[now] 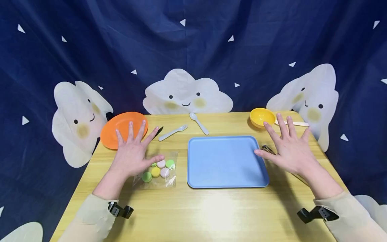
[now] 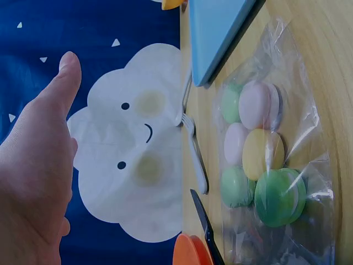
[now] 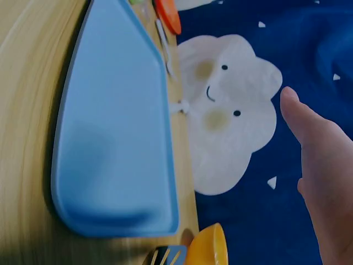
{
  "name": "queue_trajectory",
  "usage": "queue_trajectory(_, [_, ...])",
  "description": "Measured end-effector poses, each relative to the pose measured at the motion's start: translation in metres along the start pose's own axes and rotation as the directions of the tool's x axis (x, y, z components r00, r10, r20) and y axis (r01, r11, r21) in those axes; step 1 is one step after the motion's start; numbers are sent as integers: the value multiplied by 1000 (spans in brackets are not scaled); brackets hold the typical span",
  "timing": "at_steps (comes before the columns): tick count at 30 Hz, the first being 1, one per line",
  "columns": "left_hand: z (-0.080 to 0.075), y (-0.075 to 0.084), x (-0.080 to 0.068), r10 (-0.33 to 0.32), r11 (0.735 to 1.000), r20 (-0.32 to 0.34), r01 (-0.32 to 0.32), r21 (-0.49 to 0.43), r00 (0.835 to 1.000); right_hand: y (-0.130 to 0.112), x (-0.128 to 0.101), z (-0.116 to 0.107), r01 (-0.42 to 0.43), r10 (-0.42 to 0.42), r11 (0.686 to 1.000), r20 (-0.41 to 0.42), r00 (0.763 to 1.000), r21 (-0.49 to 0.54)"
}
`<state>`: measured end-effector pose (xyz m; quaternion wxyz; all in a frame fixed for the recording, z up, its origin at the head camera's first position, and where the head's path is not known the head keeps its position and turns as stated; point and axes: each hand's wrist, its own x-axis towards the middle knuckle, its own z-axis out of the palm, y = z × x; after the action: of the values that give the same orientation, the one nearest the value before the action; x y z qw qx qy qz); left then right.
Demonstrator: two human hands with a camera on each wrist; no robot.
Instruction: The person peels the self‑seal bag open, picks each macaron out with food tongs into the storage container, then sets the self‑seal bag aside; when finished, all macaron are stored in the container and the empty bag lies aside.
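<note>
While both hands hover flat over the table, the relation that matters most is at the left, so take the blue tray as the landmark and read across from there.

Farthest left of the tray sits the orange plate, up by the table's back corner. The left hand is between that plate and the tray, palm down, fingers straight and fanned apart, gripping nothing. Its fingertips point away from the person toward the plate, and the thumb reaches sideways toward the tray. Directly under that thumb and just to the tray side of the palm lies the clear bag of macarons, flat on the wood, close beside the tray's left edge but apart from it. The bag's long side runs roughly from the person toward the backdrop. I cannot tell whether the thumb touches the plastic; the left wrist view shows the hand raised clear of the bag. This hand is much the nearer one to the bag.

Behind the tray's left corner lie a pale fork and a pale spoon, with a dark knife just left of the fork.

Right of the tray, the right hand matches the left: palm down, fingers straight and spread, holding nothing, thumb toward the tray's right edge. A small metal tool lies half hidden beneath it. Behind it stands the yellow bowl.
</note>
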<state>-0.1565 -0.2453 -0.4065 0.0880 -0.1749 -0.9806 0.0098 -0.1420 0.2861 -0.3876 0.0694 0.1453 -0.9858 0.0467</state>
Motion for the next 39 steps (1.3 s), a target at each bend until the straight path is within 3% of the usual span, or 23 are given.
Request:
queue_trajectory(7, [-3, 2, -6, 17, 1000, 7, -17, 7, 1000, -22, 6, -7, 49, -49, 999, 18, 999, 4])
queue_trajectory(11, [-6, 4, -14, 40, 998, -3, -40, -43, 999, -36, 8, -10, 87, -87, 996, 3, 996, 24])
queue_trajectory(21, [-3, 4, -29, 131, 970, -83, -145, -197, 988, -65, 13, -8, 259, -236, 953, -152, 960, 157])
queue_trajectory(25, [0, 1, -36, 149, 942, -85, -167, -290, 985, -75, 14, -5, 286, -220, 903, -226, 949, 321])
queue_trajectory(30, [10, -2, -46, 151, 911, -75, -169, -377, 986, -90, 17, 2, 300, -157, 792, -297, 942, 532])
queue_trajectory(33, [21, -4, -52, 145, 902, -53, -154, -404, 988, -100, 20, 11, 301, -136, 722, -298, 945, 624])
queue_trajectory(39, [45, -8, -61, 133, 894, 0, -120, -432, 991, -120, 25, 31, 282, -128, 632, -262, 957, 722])
